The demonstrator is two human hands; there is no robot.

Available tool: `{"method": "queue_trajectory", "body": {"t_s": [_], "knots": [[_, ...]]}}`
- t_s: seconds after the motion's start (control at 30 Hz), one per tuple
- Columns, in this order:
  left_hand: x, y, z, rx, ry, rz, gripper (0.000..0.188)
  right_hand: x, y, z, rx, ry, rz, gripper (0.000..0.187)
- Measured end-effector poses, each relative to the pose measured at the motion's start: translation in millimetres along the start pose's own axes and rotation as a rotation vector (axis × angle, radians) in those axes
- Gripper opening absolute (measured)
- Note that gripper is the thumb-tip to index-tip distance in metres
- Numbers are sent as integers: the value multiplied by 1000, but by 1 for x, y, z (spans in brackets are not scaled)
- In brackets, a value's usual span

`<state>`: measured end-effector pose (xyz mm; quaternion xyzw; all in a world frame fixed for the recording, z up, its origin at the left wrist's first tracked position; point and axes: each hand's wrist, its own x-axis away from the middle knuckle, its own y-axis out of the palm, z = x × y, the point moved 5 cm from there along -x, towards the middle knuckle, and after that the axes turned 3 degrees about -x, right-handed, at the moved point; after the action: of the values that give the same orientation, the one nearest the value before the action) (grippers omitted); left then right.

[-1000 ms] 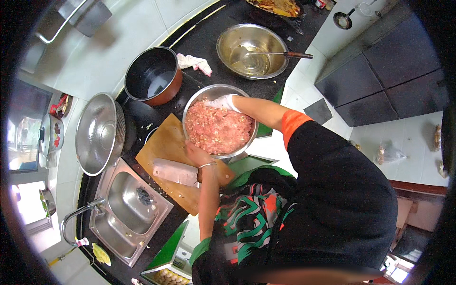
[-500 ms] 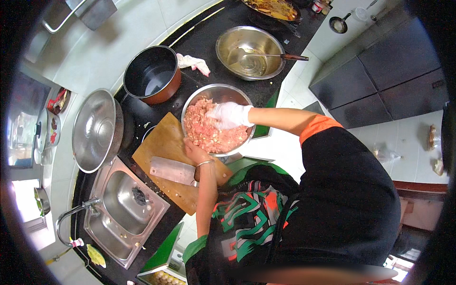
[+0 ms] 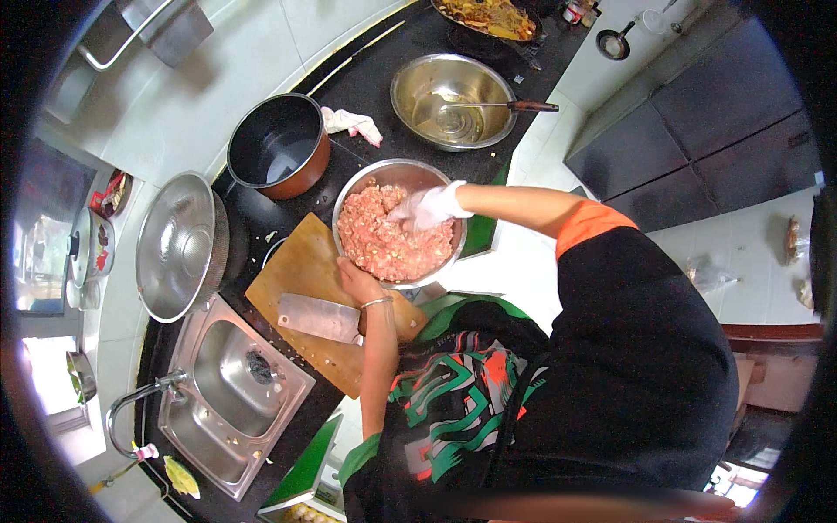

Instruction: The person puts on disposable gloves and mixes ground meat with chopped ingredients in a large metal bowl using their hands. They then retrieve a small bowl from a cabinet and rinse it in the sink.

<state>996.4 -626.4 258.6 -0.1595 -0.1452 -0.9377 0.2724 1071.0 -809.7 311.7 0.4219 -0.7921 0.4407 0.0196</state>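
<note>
A steel bowl (image 3: 460, 240) of pink minced meat (image 3: 397, 248) with pale bits in it stands at the counter's front edge. My right hand (image 3: 425, 207), in a thin white glove, has its fingers down in the meat; they are partly buried and blurred, so their grip is unclear. With bare fingers, my left hand (image 3: 359, 284) is closed on the near left rim of the bowl. Beneath my left wrist lies a wooden cutting board (image 3: 301, 253). A cleaver (image 3: 318, 318) rests flat on it, its handle mostly hidden by my forearm.
Behind the meat bowl are a brown pot (image 3: 301, 174), a crumpled cloth (image 3: 353, 125) and a larger steel basin (image 3: 410, 105) with a wooden-handled utensil (image 3: 523, 106). A colander (image 3: 179, 248) leans at left, above a double sink (image 3: 235, 383). A pan of food (image 3: 488, 19) sits at the back.
My right hand has shifted slightly right within the meat, and more of the meat's surface shows. My left hand keeps its hold on the rim. The whole view has tilted a little.
</note>
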Motion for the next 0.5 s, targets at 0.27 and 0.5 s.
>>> {"method": "queue_trajectory", "body": {"t_s": [0.27,0.5], "knots": [[0,-1,0,-25,-14,-47,45,-62,1,69,-195,463,64,70],[-3,-2,-8,109,-57,-28,45,-36,-13,-4,-195,-2,106,36]]}}
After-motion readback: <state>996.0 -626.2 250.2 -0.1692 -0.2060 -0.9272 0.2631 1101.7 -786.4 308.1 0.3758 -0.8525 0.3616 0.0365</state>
